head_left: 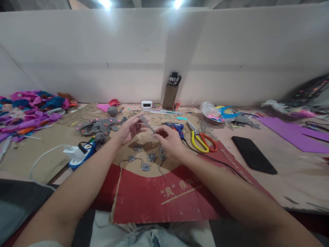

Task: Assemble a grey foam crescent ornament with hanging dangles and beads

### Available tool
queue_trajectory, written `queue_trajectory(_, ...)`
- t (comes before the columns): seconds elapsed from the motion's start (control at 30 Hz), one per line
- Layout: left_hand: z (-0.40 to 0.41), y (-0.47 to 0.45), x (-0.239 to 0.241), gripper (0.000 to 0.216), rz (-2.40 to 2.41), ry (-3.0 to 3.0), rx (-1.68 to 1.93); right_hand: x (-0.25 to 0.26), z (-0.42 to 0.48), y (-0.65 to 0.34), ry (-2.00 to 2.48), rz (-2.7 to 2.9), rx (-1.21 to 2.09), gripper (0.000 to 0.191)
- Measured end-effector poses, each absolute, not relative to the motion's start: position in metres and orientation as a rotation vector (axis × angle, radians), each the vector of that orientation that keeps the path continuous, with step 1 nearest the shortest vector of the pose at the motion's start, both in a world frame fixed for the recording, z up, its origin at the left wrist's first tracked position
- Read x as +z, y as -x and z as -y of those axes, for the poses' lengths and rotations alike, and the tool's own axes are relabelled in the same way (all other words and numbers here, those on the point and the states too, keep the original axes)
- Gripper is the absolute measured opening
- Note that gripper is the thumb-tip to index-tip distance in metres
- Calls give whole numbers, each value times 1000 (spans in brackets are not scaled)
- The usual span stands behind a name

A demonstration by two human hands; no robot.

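A thin grey felt-like strip point(147, 125) slants between my two hands above the cardboard. My right hand point(168, 139) pinches its lower end between thumb and fingers. My left hand point(130, 130) is at the strip's upper end, fingertips against it and the other fingers loosely curled. On the cardboard point(138, 199) below lie several small grey pieces point(151, 157), some with trailing strands. A blue glue gun point(177, 127) lies just beyond my right hand, partly hidden by it. Scissors with yellow and red handles point(200, 140) rest to its right.
A black phone point(253, 154) and purple sheets point(290, 132) are at right. A dark bottle point(171, 91) and white clock point(146, 104) stand by the wall. Left are a blue power strip point(81, 158), grey pieces with pink dots point(97, 127) and colourful scraps point(33, 106). A black cord point(218, 158) crosses the cardboard.
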State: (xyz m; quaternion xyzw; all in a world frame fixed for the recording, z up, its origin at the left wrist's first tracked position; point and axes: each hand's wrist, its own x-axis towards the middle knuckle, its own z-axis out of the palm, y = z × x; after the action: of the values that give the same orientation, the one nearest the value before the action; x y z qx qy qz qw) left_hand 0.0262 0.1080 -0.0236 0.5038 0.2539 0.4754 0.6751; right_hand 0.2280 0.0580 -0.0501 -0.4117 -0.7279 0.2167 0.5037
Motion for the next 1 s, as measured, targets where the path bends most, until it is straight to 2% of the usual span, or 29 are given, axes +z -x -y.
queue_trajectory(0.13,-120,-23,-36,23,-911,-1301,1126,-54,-68,-228,1010,1413,941,15)
queue_trajectory(0.23,-127,-18,-42,24,-1200,-1486,1096,-58,-73,-230,1067,1333,1027,20)
queue_trajectory(0.47,-126,-13,-42,18,-1338,-1553,911,-67,-79,-237,1192,1432,912,25)
queue_trajectory(0.8,-126,-10,-40,15,-1381,-1637,830,-73,-81,-238,1280,1595,771,18)
queue_trajectory(1.0,-124,-11,-37,22,-1303,-1508,864,-71,-79,-238,1288,1593,776,20)
